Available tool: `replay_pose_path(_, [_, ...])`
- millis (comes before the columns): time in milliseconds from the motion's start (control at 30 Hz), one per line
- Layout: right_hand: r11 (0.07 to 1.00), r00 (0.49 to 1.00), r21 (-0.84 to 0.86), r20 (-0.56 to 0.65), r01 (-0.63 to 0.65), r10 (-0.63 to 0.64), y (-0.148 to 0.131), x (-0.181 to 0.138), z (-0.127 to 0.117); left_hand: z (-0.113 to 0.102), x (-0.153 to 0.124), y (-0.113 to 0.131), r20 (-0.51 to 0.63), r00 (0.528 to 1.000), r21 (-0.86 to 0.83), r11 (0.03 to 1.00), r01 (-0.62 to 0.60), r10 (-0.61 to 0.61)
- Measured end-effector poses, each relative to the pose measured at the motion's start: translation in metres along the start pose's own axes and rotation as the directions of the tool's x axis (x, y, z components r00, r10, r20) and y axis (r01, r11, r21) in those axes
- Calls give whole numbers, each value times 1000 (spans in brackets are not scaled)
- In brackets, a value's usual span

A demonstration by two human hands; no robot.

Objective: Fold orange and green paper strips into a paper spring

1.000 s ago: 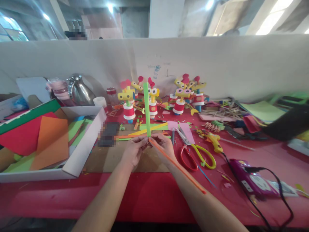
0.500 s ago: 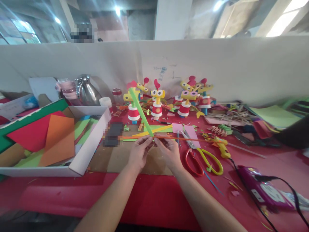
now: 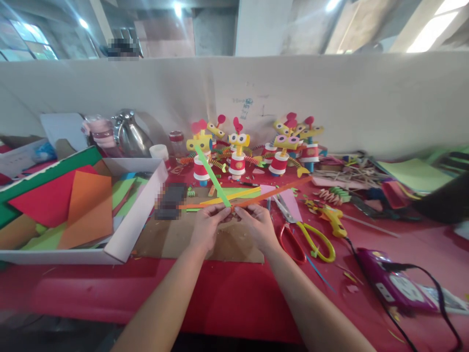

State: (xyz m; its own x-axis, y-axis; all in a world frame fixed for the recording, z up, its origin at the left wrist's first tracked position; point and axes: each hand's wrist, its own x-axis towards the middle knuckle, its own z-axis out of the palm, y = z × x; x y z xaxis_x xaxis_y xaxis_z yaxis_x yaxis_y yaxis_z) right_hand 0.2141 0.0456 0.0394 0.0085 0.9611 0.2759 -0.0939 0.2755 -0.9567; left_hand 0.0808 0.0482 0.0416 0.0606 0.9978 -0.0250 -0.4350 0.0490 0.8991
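Note:
My left hand (image 3: 207, 226) and my right hand (image 3: 256, 226) meet above a brown cardboard mat (image 3: 176, 239), fingers pinched together. From that pinch a green paper strip (image 3: 211, 173) sticks up and to the left, and an orange paper strip (image 3: 273, 191) runs up and to the right. Both hands grip the joined ends where the two strips cross. Red and yellow scissors (image 3: 306, 234) lie just right of my right hand.
A white box (image 3: 135, 215) of coloured paper sheets stands at left. Paper-cup figures (image 3: 238, 159) line the back by a white partition. A yellow glue gun (image 3: 333, 217), a purple power strip (image 3: 388, 288) with black cable, and paper scraps lie at right. A metal kettle (image 3: 128, 134) stands behind.
The orange strip swung from pointing down-right, through level, to up-right. The green strip tilted from upright to leaning left. My hands stayed pinched at the joint.

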Motion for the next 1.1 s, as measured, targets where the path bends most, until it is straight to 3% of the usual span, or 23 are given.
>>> replay_pose_path(133, [1000,999,-17,-28,-23,23,-2,1,-2,1,-1,3,12,1000,-22,999,25,-25])
replay_pose_path(300, [1000,1000,-18,30,5,-4,-6,1,-5,3,-3,2,30,999,2,999,-35,34])
replay_pose_path(400, [995,996,-70,64,70,-65,-5,-1,-2,5,-3,-3,5,998,-125,990,-63,64])
replay_pose_path(500, [967,987,-196,14,162,-162,-2,-3,2,7,-2,-7,-25,998,-258,964,-58,53])
replay_pose_path(633, [930,971,-292,-20,224,-240,0,-2,2,7,-3,-7,-16,1000,-279,960,-13,9])
replay_pose_path(833, [902,986,-407,-18,147,-169,-2,0,-6,11,-7,-7,-41,995,-37,995,-95,93])
replay_pose_path(933, [899,991,-426,-35,103,-131,-2,-1,-7,11,-7,-9,-73,995,-2,997,-74,74])
replay_pose_path(1100, [986,998,-162,57,25,-16,-4,-2,-1,9,-5,-8,-82,996,-110,993,-28,19])
